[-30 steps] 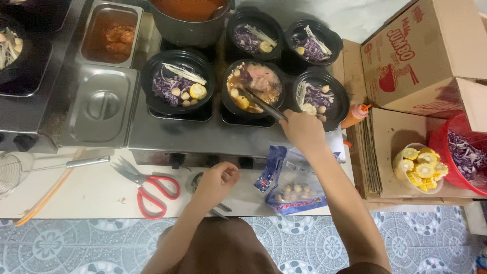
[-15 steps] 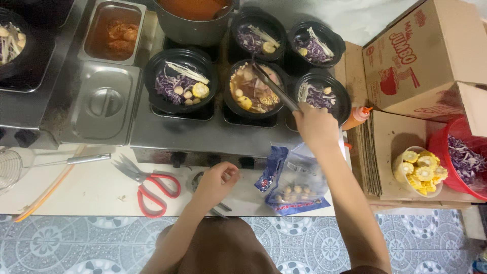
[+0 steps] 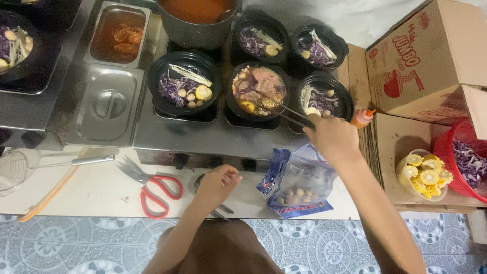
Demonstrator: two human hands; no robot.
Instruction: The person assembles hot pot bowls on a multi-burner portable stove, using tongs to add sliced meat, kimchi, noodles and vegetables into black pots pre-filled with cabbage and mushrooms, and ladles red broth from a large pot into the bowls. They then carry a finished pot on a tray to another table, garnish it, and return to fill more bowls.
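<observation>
At the near edge of the white table [image 3: 76,195], the left hand [image 3: 215,185] rests with its fingers loosely curled over a dark metal utensil [image 3: 223,209], red-handled scissors [image 3: 149,187] to its left and a blue plastic bag of small balls [image 3: 297,185] to its right. Farther back, the right hand [image 3: 329,137] has its fingers pinching a pair of chopsticks [image 3: 281,109], whose tips reach into the middle black bowl [image 3: 258,91] of meat and vegetables on the steel stove. More filled black bowls stand around it, and a pot of red broth [image 3: 198,15] sits at the far edge.
</observation>
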